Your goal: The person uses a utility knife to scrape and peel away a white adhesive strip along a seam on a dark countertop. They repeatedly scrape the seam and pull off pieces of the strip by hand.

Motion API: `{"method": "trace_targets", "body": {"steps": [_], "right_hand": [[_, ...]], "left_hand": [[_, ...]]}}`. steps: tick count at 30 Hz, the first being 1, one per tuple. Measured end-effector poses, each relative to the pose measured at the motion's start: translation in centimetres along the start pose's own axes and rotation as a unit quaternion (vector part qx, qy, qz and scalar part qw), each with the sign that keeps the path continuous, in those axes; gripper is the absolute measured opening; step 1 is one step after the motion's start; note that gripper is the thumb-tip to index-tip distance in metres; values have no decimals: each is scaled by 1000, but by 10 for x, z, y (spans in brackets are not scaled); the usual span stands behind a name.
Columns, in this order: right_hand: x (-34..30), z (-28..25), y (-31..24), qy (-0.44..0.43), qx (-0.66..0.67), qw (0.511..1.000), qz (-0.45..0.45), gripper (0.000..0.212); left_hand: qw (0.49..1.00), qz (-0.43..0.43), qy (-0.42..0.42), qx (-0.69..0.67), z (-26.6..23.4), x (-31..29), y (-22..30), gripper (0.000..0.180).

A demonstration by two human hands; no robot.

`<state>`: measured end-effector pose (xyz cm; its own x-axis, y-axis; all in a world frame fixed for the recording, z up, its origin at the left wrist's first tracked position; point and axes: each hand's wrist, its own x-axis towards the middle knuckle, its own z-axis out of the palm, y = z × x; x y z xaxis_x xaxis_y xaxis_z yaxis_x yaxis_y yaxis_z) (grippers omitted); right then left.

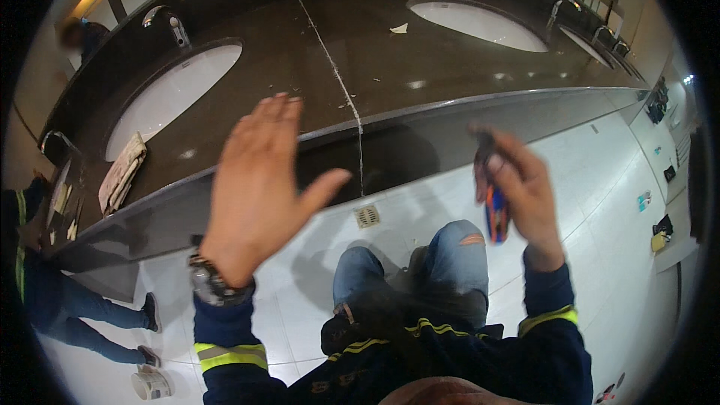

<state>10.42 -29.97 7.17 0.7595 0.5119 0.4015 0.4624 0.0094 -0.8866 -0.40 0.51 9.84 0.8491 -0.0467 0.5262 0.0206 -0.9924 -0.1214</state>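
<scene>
My left hand (259, 180) is open, its fingers stretched out side by side and its thumb apart. It holds nothing and is over the front edge of a dark stone countertop (270, 67); I cannot tell whether it touches. A pale whitish seam (330, 60) crosses the counter and runs down its front panel, to the right of that hand. Small white crumbs lie along it. Off to the right, in front of the counter, my right hand (525, 187) is closed round a small tool with an orange and blue handle (496, 214). Its dark end is partly hidden by my fingers.
White basins (176, 94) with chrome taps (178, 30) are set into the counter. A folded cloth (122, 174) lies by the left basin, and a white scrap (399, 28) farther back. Another person (82, 304) stands left, near a bucket (152, 385). A floor drain (367, 216) shows below.
</scene>
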Motion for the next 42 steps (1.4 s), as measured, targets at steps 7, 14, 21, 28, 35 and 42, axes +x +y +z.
{"method": "trace_targets", "body": {"steps": [7,14,21,28,35,42], "right_hand": [[-71,60,112,-9,420,848,324,41],[-119,71,118,-178,398,796,421,52],[-103,48,105,-202,268,898,284,58],[-37,34,56,-97,-58,990,-87,56],[-21,22,48,-22,17,999,-45,59],[-14,71,54,-53,-17,991,-125,59]], "left_hand": [[979,122,-8,-164,0,43,36,86],[990,102,-49,-81,-18,24,10,73],[979,140,-9,-147,-16,26,-4,69],[981,159,16,-106,-5,32,1,50],[973,149,41,-174,2,35,-10,34],[978,106,61,-169,7,28,-9,42]]}}
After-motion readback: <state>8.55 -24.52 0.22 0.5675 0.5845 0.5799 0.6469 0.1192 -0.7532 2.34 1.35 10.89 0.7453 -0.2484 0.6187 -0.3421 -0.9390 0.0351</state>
